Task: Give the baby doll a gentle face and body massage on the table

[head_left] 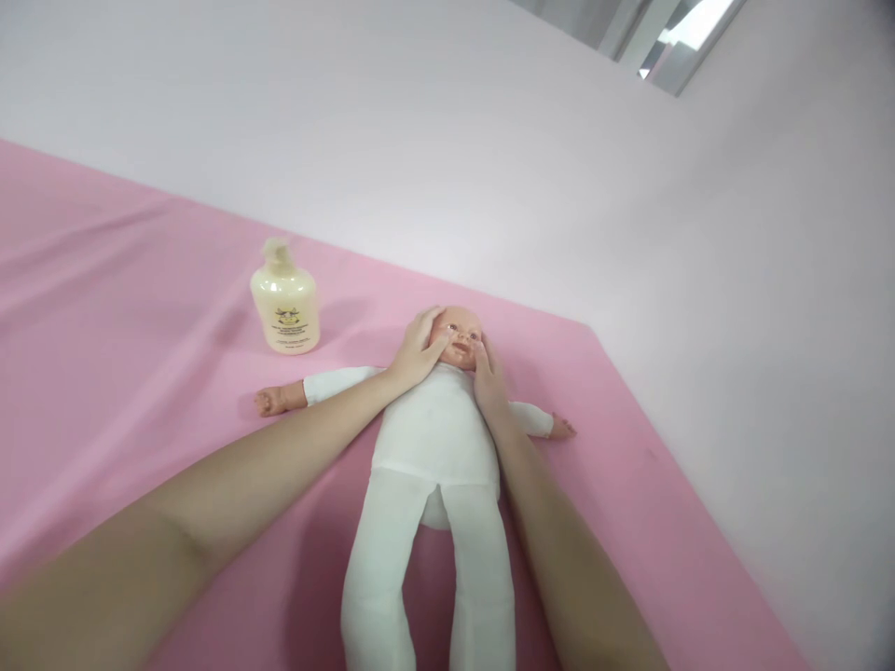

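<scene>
Doll face-up on pink cloth. Left hand and right hand cup its head, thumbs at cheeks; grip spread, unclamped. Step seems cheek-stroking or steadying; next move likely calls for light, even pressure.

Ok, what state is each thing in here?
Doll: on its back, arms spread
Left hand: open, cupped against one side of the doll's head
Right hand: the same, on the other side
Bottle: upright, fill level can't be told
Cloth: spread out, creased at picture left
</scene>
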The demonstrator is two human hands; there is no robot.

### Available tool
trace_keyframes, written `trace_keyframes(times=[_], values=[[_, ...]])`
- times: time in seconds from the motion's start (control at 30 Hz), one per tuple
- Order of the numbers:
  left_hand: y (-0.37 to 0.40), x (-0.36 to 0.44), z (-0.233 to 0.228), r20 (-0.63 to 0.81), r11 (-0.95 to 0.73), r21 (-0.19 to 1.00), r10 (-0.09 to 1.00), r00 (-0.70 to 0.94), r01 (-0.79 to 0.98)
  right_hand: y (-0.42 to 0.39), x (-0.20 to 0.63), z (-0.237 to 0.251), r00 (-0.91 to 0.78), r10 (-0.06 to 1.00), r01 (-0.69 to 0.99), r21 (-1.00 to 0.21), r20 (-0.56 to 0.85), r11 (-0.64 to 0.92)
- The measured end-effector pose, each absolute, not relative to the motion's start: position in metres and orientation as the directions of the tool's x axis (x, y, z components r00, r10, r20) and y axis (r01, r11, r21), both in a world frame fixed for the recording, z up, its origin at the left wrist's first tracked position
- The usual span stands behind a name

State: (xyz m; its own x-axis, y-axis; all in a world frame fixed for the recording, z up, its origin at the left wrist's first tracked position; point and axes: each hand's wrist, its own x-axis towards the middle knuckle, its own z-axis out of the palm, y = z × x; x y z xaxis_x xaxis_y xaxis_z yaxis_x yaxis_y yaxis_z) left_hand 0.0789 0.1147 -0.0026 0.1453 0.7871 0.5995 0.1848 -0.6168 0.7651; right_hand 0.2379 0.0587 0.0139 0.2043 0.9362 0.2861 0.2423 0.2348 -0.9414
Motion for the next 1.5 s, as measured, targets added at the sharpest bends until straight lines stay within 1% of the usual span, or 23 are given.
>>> trace_keyframes(times=[0.1,0.43,0.67,1.0,1.5], values=[[0.1144,0.0791,-0.0024,0.598,-0.614,0.769,0.789,0.141,0.178,0.0575,0.2374,0.0141,0.214,0.939,0.243,-0.946,0.269,0.216],[0.1140,0.0793,-0.0011,0.597,-0.612,0.771,0.791,0.136,0.177,0.0560,0.2363,0.0162,0.187,0.938,0.244,-0.939,0.290,0.241],[0.1134,0.0785,-0.0008,0.591,-0.609,0.770,0.793,0.146,0.191,0.0573,0.2366,0.0138,0.221,0.935,0.247,-0.944,0.276,0.220],[0.1145,0.0789,-0.0013,0.597,-0.613,0.767,0.790,0.142,0.188,0.0574,0.2365,0.0144,0.227,0.937,0.255,-0.945,0.265,0.205],[0.1158,0.0789,-0.0029,0.606,-0.624,0.759,0.782,0.146,0.188,0.0551,0.2354,0.0165,0.201,0.935,0.234,-0.941,0.292,0.244]])
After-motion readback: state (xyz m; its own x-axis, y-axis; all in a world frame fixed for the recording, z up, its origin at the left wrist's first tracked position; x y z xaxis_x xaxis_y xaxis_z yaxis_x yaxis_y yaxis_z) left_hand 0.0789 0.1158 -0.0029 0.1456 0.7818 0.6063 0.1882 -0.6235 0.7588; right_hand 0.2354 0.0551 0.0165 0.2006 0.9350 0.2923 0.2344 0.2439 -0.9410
